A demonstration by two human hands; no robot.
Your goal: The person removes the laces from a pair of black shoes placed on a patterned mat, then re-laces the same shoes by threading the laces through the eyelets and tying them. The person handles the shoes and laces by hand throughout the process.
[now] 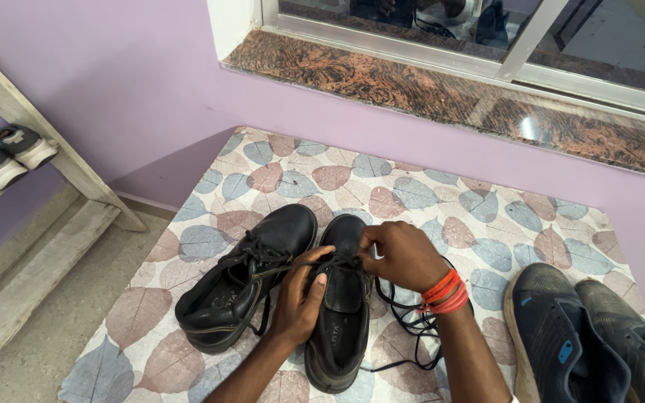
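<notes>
- The desk, under a cloth printed with leaves, stands against a purple wall below a stone window sill.
- A wooden rack at the left carries a grey pair of shoes.
- A dark pair of sneakers lies at the desk's right edge, well apart from the hands.
- Two black lace-up shoes sit side by side mid-desk: the left shoe untouched, the right shoe under both hands.
- The left hand rests over the right shoe's tongue, its grip narrow, pinching a lace.
- The right hand, with red thread at the wrist, has its grip closed on the lace near the upper eyelets.
- The step looks like lacing this shoe; loose lace trails to the right. The next move calls for steady tension while feeding the lace through an eyelet.
</notes>
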